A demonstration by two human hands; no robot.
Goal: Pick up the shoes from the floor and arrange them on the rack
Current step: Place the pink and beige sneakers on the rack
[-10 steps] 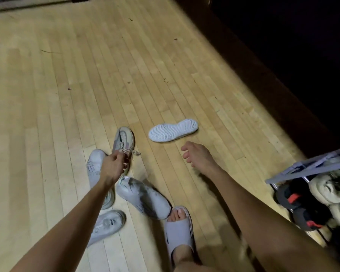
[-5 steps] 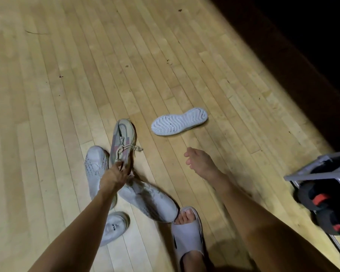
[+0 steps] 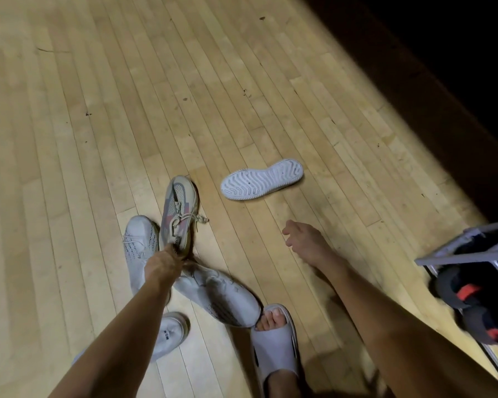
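Left hand [image 3: 163, 261]: got my fingers pinched round the heel end of the beige laced sneaker [image 3: 177, 215], toe pointing away from me.
Right hand [image 3: 305, 242]: loose, fingers relaxed, nothing in it.
Overturned white shoe [image 3: 260, 180]: sole up, just ahead of my right hand, long axis running crossways, so I'd say the right hand is way closer.
Other white shoes: one [image 3: 140, 248] right beside my left hand, one [image 3: 219, 297] just behind it, another [image 3: 170, 334] under my forearm.
Rack [image 3: 460, 255]: off to my right, already has dark shoes with red accents [image 3: 472, 294] in it.
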